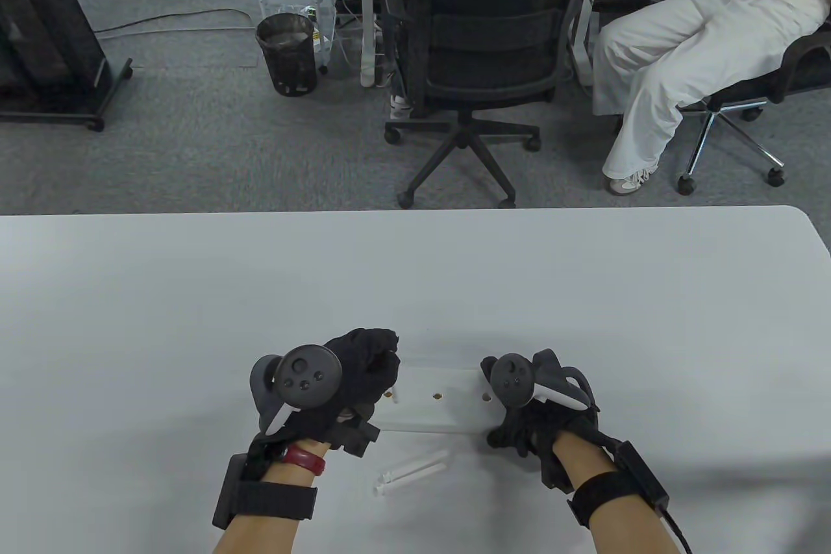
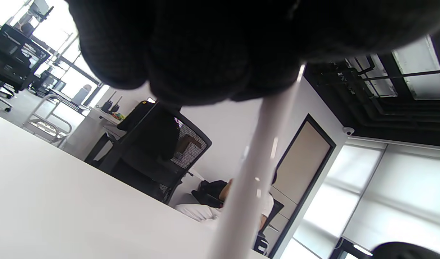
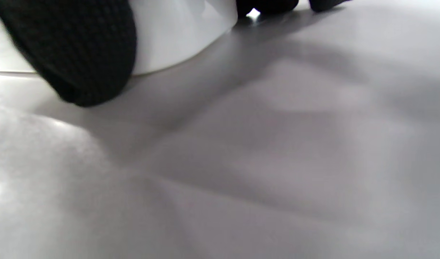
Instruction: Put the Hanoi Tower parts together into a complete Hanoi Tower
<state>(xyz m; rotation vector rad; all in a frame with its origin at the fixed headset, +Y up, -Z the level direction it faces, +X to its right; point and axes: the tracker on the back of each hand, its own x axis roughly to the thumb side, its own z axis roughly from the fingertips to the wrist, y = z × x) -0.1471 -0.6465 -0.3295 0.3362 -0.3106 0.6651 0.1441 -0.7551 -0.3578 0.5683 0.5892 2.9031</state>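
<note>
Left hand [image 1: 350,378] sits low and left of centre in the table view, curled around a white peg [image 2: 255,169]; in the left wrist view that peg runs down out of the gloved fingers [image 2: 191,54] towards the bottom of the frame. Right hand [image 1: 532,411] is lower right of centre, pressed against the right end of the white base board [image 1: 441,408], with its fingers [image 3: 79,50] wrapped on the board's rounded edge in the right wrist view, so it's gripping the board.

Nearest the bottom edge, between the two wrists, a couple of loose white pegs [image 1: 412,473] lie flat on the table [image 1: 195,294], just below the board. The board itself lies flat between the hands, and you can see its middle hole [image 1: 439,396] and right hole [image 1: 486,396]; the left end is under the left hand's fingers.

Further up, past the table's far edge, there's grey carpet with a black office chair [image 1: 474,60] top centre, a mesh bin [image 1: 287,54] upper left, and someone in white trousers [image 1: 669,60] seated upper right.
</note>
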